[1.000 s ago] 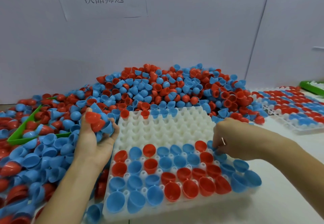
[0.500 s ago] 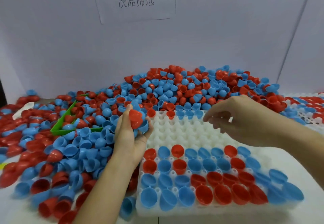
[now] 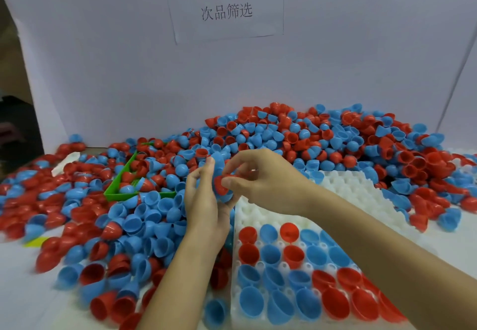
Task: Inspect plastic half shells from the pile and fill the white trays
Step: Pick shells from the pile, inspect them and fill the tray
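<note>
A big pile of red and blue plastic half shells (image 3: 296, 133) covers the table at the back and left. A white tray (image 3: 335, 193) with cup sockets lies in front on the right; its near rows hold red and blue shells. My left hand (image 3: 204, 200) is raised above the tray's left edge, cupping a handful of shells, mostly blue. My right hand (image 3: 260, 180) reaches across to it, thumb and fingers pinching a red half shell (image 3: 219, 184) at the left hand's fingertips.
A green tray (image 3: 116, 195) lies half buried in shells at the left. A paper sign (image 3: 224, 2) with printed characters hangs on the white back wall. Part of another white tray (image 3: 464, 162) shows at the far right edge. Loose shells spread down the left side.
My right hand left the tray's right side and came across to my left hand, where it took hold of a red shell. The view has swung to the left.
</note>
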A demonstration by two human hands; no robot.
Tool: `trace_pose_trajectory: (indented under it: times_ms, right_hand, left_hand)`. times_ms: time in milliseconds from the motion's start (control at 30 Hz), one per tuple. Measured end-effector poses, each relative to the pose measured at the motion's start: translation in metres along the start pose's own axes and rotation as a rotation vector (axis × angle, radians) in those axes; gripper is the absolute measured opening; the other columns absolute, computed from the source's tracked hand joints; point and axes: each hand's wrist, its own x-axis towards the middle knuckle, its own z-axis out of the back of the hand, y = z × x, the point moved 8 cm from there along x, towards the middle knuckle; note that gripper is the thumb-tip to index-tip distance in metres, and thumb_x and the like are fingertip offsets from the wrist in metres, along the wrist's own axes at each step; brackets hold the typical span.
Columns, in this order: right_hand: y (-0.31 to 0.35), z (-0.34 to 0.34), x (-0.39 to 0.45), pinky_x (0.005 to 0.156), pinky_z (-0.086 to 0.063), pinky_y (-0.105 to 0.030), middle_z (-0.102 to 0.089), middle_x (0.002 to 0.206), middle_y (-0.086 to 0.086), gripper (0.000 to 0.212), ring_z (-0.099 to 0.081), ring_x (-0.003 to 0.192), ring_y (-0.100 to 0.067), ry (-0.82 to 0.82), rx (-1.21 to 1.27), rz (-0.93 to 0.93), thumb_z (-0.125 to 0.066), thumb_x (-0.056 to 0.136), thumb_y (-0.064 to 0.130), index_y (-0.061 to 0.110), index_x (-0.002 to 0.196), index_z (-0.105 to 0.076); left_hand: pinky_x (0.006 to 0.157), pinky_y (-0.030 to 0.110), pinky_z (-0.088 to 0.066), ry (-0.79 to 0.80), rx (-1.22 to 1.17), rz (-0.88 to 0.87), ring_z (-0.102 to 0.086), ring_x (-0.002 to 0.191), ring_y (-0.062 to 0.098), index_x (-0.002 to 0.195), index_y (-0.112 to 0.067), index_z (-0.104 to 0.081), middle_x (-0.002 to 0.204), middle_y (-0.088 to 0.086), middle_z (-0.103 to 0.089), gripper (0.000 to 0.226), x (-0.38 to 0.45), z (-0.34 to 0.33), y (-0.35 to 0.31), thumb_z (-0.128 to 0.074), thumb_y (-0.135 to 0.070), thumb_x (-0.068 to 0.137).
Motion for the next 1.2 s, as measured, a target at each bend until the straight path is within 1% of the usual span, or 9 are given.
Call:
trace_pose_trajectory:
  times_ms: [200, 333, 467, 600, 700, 833, 1000, 1100, 1200]
  right_hand:
    - [-0.010, -0.002, -0.010, 0.089, -0.058, -0.035, -0.067, 0.106, 0.007, 0.023, -0.067, 0.094, -0.012, 0.027, 0.129, -0.003, -0.076, 0.086, 0.011, 0.026, 0.102, -0.070]
    - [-0.010, -0.003, -0.014, 0.079, -0.056, -0.022, -0.068, 0.102, 0.013, 0.034, -0.067, 0.094, -0.007, -0.002, 0.073, 0.026, -0.073, 0.085, 0.000, 0.028, 0.102, -0.066]
    - [-0.009, -0.002, -0.015, 0.077, -0.052, -0.019, -0.069, 0.096, 0.013, 0.024, -0.065, 0.093, -0.003, -0.096, -0.037, 0.055, -0.077, 0.083, 0.002, 0.024, 0.087, -0.067]
    - [-0.008, -0.002, -0.013, 0.076, -0.038, -0.007, -0.050, 0.100, 0.017, 0.019, -0.046, 0.091, 0.004, -0.131, -0.272, 0.060, -0.077, 0.085, 0.010, 0.026, 0.096, -0.077]
    - [-0.008, -0.001, -0.013, 0.070, -0.037, -0.001, -0.057, 0.082, 0.019, 0.018, -0.049, 0.079, 0.012, -0.115, -0.154, 0.059, -0.062, 0.090, 0.012, 0.019, 0.089, -0.079]
    - [-0.018, -0.001, -0.007, 0.056, -0.042, -0.003, -0.071, 0.073, 0.011, 0.025, -0.062, 0.070, 0.002, -0.153, 0.035, -0.086, -0.065, 0.093, 0.038, 0.021, 0.081, -0.080]
    - [-0.031, 0.010, -0.007, 0.054, -0.046, -0.010, -0.074, 0.082, 0.001, 0.013, -0.059, 0.066, -0.001, -0.170, 0.064, -0.176, -0.073, 0.089, 0.033, 0.023, 0.084, -0.080]
    - [-0.038, 0.042, -0.019, 0.057, -0.049, -0.009, -0.071, 0.085, 0.009, 0.010, -0.061, 0.070, 0.000, -0.193, -0.025, -0.152, -0.070, 0.092, 0.026, 0.026, 0.086, -0.077]
    - [-0.053, 0.080, -0.041, 0.060, -0.044, -0.004, -0.064, 0.082, 0.026, 0.011, -0.058, 0.071, 0.017, -0.116, -0.223, -0.128, -0.068, 0.094, 0.020, 0.025, 0.089, -0.077]
  left_hand:
    - [0.087, 0.057, -0.058, -0.062, -0.060, 0.040, -0.073, 0.101, 0.034, 0.110, -0.019, -0.062, 0.114, 0.015, -0.073, 0.028, 0.000, 0.003, 0.005, -0.070, -0.040, 0.092]
    - [0.066, 0.038, -0.062, -0.151, -0.065, -0.003, -0.074, 0.090, 0.025, 0.105, -0.019, -0.061, 0.111, 0.011, -0.070, 0.030, 0.001, 0.012, 0.004, -0.074, -0.041, 0.088]
    - [0.057, 0.033, -0.058, -0.189, -0.036, -0.089, -0.067, 0.066, 0.013, 0.094, -0.019, -0.059, 0.085, 0.003, -0.062, 0.028, 0.000, 0.012, -0.002, -0.076, -0.039, 0.086]
    - [0.056, 0.032, -0.057, -0.196, -0.010, -0.126, -0.067, 0.066, 0.012, 0.096, -0.020, -0.058, 0.083, 0.001, -0.061, 0.028, -0.001, 0.013, -0.004, -0.075, -0.040, 0.087]
    - [0.055, 0.029, -0.056, -0.188, 0.027, -0.178, -0.067, 0.063, 0.009, 0.098, -0.019, -0.056, 0.079, 0.002, -0.063, 0.027, -0.003, 0.014, -0.008, -0.073, -0.039, 0.089]
    - [0.064, 0.035, -0.057, -0.145, 0.110, -0.254, -0.066, 0.071, 0.016, 0.096, -0.022, -0.057, 0.079, 0.004, -0.065, 0.025, -0.006, 0.008, -0.014, -0.074, -0.038, 0.088]
    - [0.074, 0.043, -0.061, -0.139, 0.150, -0.241, -0.070, 0.089, 0.024, 0.094, -0.022, -0.058, 0.092, -0.002, -0.071, 0.027, -0.008, 0.005, -0.011, -0.075, -0.042, 0.086]
    - [0.060, 0.030, -0.058, -0.155, 0.113, -0.195, -0.070, 0.072, 0.014, 0.091, -0.022, -0.057, 0.089, -0.007, -0.068, 0.027, -0.005, 0.006, -0.007, -0.075, -0.040, 0.087]
    - [0.057, 0.026, -0.056, -0.165, 0.080, -0.156, -0.069, 0.068, 0.011, 0.089, -0.023, -0.057, 0.104, -0.004, -0.062, 0.024, -0.004, 0.007, -0.004, -0.075, -0.039, 0.088]
